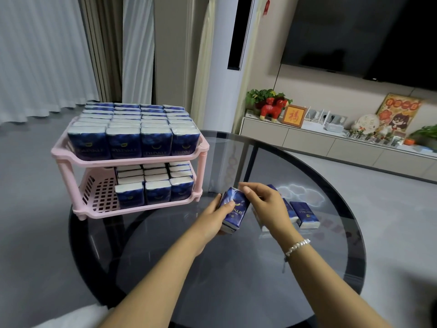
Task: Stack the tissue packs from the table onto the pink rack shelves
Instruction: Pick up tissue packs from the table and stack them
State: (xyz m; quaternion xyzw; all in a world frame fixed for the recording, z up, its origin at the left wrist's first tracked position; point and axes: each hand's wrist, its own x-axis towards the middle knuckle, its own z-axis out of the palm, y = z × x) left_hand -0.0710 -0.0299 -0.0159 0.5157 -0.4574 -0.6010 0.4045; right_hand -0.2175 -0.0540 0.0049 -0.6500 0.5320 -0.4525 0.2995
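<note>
A pink two-shelf rack [132, 162] stands at the table's left. Its top shelf is packed with upright blue tissue packs [132, 129]. On the lower shelf, three rows of packs [156, 183] fill the right part, and the left part shows bare pink grid. My left hand [216, 216] grips a blue tissue pack [234, 209] from its left side, just above the table. My right hand [264, 204] touches the pack's top edge with its fingertips. Behind my right hand lie loose packs [305, 214] on the glass, partly hidden.
The round dark glass table [236, 268] carries everything; its far edge curves behind the rack. A low TV cabinet [331, 143] with ornaments and plants runs along the right wall. Curtains hang at the back left.
</note>
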